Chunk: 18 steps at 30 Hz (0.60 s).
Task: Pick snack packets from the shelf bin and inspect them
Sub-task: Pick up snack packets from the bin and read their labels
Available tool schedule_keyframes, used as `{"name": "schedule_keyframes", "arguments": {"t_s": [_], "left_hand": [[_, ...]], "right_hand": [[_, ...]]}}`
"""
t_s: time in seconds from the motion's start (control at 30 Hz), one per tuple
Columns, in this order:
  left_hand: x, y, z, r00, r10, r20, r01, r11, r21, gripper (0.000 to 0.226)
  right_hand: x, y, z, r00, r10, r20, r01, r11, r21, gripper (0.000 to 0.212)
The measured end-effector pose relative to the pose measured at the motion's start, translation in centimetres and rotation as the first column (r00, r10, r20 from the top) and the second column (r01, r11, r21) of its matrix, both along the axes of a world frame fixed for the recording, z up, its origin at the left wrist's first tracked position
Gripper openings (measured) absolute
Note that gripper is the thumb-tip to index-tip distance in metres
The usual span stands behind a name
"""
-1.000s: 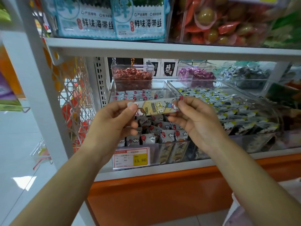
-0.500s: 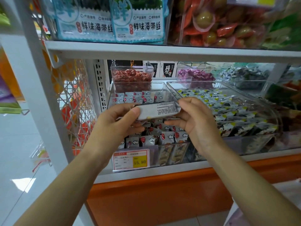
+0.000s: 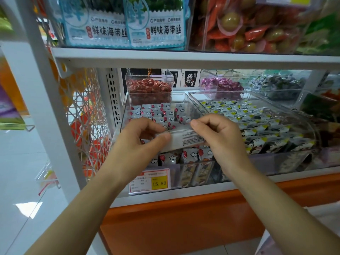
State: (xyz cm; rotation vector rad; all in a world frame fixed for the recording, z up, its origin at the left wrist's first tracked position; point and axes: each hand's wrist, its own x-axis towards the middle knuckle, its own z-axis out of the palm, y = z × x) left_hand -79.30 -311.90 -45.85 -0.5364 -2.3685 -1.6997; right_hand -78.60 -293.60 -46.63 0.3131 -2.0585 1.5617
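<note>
My left hand [image 3: 136,142] pinches the left end of the snack packet [image 3: 185,139] between thumb and fingers, and my right hand [image 3: 219,137] pinches the right end. The packet lies crosswise over the front of the clear shelf bin [image 3: 123,118], its right end slightly higher. Its fine-print back faces me, too small to read. Below, the price tag [image 3: 150,182] reads 15.80, and the seaweed bags [image 3: 156,24] above read 鲜味海带丝.

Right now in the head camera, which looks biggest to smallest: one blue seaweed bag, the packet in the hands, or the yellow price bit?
1. The blue seaweed bag, though its top is cut off.
2. The snack packet, partly covered and nearer the camera, so its true size is unsure.
3. The yellow price patch.
</note>
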Motion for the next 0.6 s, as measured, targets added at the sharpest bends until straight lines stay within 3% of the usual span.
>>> {"name": "schedule_keyframes", "arguments": {"t_s": [0.23, 0.4, 0.6], "left_hand": [[-0.1, -0.8, 0.9, 0.997, -0.026, 0.066, 0.023, 0.999, 0.048, 0.016], [-0.2, -1.3, 1.3, 1.000, -0.018, 0.008, 0.018, 1.000, 0.016, 0.013], [-0.2, -1.0, 1.0, 0.999, -0.046, -0.003, 0.046, 0.999, -0.027, 0.016]], "right_hand": [[0.0, 0.1, 0.2, 0.998, 0.058, 0.004, -0.058, 0.997, 0.048, 0.014], [-0.1, 0.3, 0.1, 0.995, 0.099, 0.014, -0.099, 0.994, 0.044, 0.017], [-0.2, -0.3, -0.5, 1.000, 0.001, 0.006, 0.000, 1.000, -0.012, 0.018]]}}
